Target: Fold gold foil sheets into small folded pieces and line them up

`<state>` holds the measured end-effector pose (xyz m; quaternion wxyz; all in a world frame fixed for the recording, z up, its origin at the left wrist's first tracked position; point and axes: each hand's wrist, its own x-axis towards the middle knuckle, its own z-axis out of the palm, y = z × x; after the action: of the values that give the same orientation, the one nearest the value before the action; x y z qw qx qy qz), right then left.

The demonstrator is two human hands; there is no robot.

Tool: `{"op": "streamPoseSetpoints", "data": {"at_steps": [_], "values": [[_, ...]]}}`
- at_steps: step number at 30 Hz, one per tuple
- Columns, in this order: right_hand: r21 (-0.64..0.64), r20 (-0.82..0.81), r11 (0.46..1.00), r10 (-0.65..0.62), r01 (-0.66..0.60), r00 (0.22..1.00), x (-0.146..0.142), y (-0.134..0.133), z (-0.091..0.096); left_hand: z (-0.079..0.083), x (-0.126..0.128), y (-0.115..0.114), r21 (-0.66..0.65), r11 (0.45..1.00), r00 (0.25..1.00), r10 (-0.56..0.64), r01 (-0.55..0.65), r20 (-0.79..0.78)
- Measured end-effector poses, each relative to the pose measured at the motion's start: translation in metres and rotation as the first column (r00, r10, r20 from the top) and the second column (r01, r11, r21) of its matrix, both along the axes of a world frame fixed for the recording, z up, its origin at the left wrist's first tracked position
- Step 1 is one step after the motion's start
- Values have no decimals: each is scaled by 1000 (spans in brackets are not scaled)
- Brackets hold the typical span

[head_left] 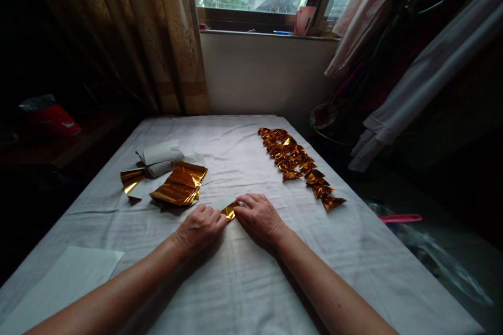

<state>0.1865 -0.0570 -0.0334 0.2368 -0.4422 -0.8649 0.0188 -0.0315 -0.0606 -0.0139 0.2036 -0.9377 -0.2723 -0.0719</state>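
Note:
Between my two hands a narrow folded strip of gold foil paper (229,211) lies on the white tablecloth (236,282). My left hand (202,227) has its fingers curled down on the strip's left end. At the other end, the fingers and thumb of my right hand (261,217) close on the strip. A stack of flat gold foil sheets (181,184) lies just beyond my left hand. To the right, folded gold foil pieces (293,157) with pointed ends form rows running away from me.
Crumpled white paper (161,157) and a curled gold scrap (132,182) sit behind the stack. A white sheet (74,277) lies at near left. Beyond the table are a curtain (173,36), hanging clothes (424,68) and a pink cup (304,21) on the windowsill.

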Motion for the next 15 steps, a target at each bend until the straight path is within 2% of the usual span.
{"op": "streamPoseSetpoints", "data": {"at_steps": [4, 8, 12, 15], "values": [[61, 18, 990, 123, -124, 992, 0, -2, 7, 0, -23, 5, -51, 995, 988, -82, 90, 133], [34, 66, 970, 238, -241, 969, -3, -6, 11, -2, -36, 8, -95, 994, 967, -23, 49, 254], [88, 57, 970, 220, -224, 974, -7, -8, 7, 0, -40, 3, -101, 991, 950, -55, 90, 307], [129, 80, 970, 198, -207, 977, -9, -11, 5, -1, -35, -8, -85, 991, 950, -70, 100, 305]]}}
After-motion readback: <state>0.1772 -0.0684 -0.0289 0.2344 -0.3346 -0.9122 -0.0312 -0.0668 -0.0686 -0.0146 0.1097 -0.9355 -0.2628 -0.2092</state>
